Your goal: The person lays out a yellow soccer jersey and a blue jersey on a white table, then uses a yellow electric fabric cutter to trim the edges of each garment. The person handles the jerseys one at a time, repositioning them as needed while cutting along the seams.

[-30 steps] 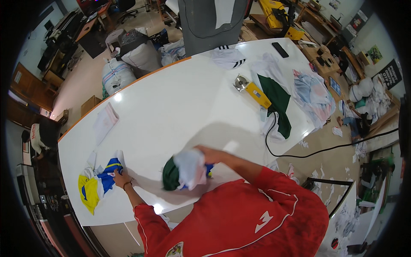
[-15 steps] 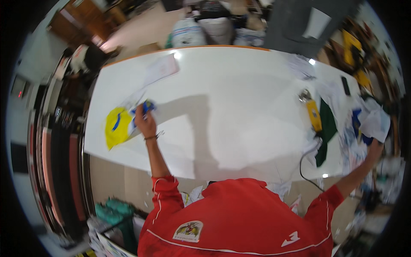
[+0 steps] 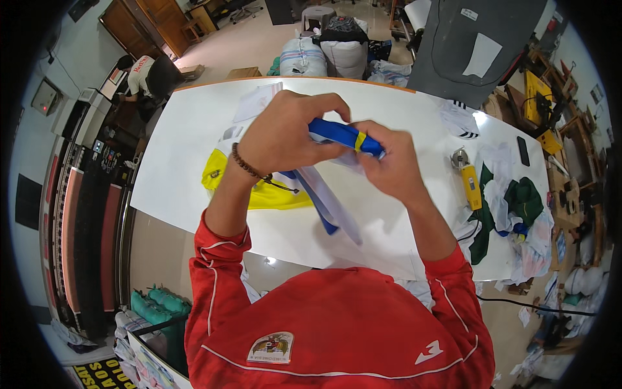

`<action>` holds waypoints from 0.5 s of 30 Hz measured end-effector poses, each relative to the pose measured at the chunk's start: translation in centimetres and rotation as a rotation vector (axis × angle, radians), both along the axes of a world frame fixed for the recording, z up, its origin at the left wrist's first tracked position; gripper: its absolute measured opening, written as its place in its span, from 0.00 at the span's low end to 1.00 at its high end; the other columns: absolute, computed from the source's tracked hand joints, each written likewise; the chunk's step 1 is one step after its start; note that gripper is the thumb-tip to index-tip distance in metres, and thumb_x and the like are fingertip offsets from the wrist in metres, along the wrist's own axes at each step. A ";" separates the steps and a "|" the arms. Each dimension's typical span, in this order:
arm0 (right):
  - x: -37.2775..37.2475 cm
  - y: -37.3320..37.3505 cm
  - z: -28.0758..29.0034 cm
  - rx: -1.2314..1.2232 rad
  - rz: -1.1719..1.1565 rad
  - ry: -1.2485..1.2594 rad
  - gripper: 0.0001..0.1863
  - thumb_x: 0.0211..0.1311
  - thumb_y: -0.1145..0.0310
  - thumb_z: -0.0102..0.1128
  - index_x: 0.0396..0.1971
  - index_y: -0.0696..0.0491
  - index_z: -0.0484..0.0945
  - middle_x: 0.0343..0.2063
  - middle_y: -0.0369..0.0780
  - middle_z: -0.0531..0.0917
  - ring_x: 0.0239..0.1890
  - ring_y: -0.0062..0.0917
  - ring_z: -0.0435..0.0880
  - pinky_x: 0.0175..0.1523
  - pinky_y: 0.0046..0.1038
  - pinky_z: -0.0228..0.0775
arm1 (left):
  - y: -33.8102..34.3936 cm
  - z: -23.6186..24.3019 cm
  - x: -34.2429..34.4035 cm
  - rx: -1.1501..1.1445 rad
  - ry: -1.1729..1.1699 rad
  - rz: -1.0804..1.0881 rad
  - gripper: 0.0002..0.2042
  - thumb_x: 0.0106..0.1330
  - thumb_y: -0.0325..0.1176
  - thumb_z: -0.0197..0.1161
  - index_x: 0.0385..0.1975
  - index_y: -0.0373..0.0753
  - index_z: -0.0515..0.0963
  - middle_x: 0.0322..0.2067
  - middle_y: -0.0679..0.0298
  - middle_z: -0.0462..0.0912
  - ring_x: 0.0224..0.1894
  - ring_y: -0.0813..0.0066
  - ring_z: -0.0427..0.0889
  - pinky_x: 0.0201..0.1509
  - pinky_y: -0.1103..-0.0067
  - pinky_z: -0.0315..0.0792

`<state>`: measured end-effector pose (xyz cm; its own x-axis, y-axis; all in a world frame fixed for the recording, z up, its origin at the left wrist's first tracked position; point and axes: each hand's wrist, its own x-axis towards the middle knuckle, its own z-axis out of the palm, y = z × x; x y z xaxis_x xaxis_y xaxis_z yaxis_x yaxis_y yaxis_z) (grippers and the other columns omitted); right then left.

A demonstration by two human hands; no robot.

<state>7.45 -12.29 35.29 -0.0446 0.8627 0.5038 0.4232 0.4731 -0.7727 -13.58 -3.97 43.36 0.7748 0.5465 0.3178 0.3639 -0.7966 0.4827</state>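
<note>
While the fingers [image 3: 326, 104] of the left hand [image 3: 278, 135] curl around the ten-o'clock end of a yellow-striped blue fabric [image 3: 338, 134], the right hand [image 3: 393, 162] pinches its four-o'clock end, above the white surface [image 3: 175, 168], with yellow fabric [image 3: 278, 198] toward seven o'clock and a round-bladed cutter [image 3: 471, 185] toward four.

Looking in on a garment workshop, I'd say!
Right side, a yellow round-bladed cutter [image 3: 471, 187] beside cloth pieces [image 3: 523, 200] on the white table [image 3: 389, 227]; bulging sacks [image 3: 304, 58] past its far edge.
</note>
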 end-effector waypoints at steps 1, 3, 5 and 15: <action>0.8 0.2 0.6 0.073 -0.012 -0.020 0.19 0.57 0.84 0.61 0.50 0.61 0.82 0.37 0.49 0.87 0.40 0.30 0.91 0.48 0.27 0.80 | 0.3 -0.3 0.0 0.098 -0.008 0.068 0.14 0.52 0.25 0.77 0.40 0.41 0.86 0.29 0.56 0.86 0.31 0.59 0.88 0.36 0.72 0.80; 1.8 -0.3 2.6 0.178 -0.087 0.038 0.21 0.53 0.87 0.53 0.46 0.61 0.84 0.40 0.47 0.89 0.44 0.28 0.91 0.52 0.25 0.78 | 1.7 -1.4 -2.0 0.297 -0.023 0.220 0.14 0.51 0.22 0.73 0.38 0.40 0.86 0.31 0.55 0.86 0.33 0.54 0.88 0.39 0.69 0.81; 4.0 -0.5 4.1 0.314 -0.244 0.129 0.23 0.54 0.88 0.53 0.49 0.57 0.86 0.43 0.40 0.91 0.48 0.22 0.89 0.60 0.23 0.76 | 2.6 -2.2 -3.3 0.326 -0.050 0.430 0.16 0.49 0.20 0.67 0.40 0.38 0.87 0.36 0.53 0.87 0.40 0.49 0.88 0.46 0.66 0.81; 23.3 1.1 13.6 0.390 -0.560 0.576 0.22 0.69 0.73 0.66 0.63 0.55 0.81 0.57 0.44 0.85 0.50 0.26 0.88 0.49 0.26 0.79 | 9.7 3.7 -12.5 0.496 -0.459 0.726 0.18 0.63 0.32 0.66 0.53 0.38 0.87 0.39 0.51 0.92 0.39 0.66 0.91 0.45 0.75 0.80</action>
